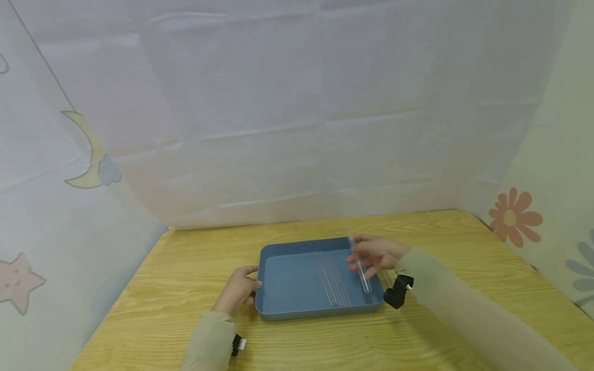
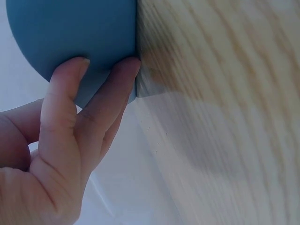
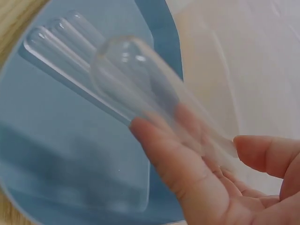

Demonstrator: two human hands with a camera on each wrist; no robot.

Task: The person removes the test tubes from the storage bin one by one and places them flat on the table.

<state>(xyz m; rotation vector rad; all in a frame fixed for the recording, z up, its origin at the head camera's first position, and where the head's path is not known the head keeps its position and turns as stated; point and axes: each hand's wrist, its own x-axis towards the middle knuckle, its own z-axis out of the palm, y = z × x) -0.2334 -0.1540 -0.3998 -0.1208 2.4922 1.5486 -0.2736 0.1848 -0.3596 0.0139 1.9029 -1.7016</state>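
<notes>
- Fingers of the right hand are curled around a clear glass test tube, which lies between the fingertips and the thumb; the grip looks light, not a tight squeeze.
- Seen from the head camera, this test tube hangs slanted over the right part of the blue tray, with its round closed end toward the near wall.
- On the tray floor, just beside it, other test tubes already lie side by side, parallel to each other.
- Left hand rests against the left wall of the tray; its fingers are almost straight and press on the rounded corner, they do not hold anything.
- The tray stands on the wooden counter, near its middle.
- As I judge it, the step in hand is the laying of the held tube next to the others in the tray.
- The next move calls for lowering the tube until it is flat and parallel to the row, then a soft release, because glass can roll or knock against the neighbours.
</notes>
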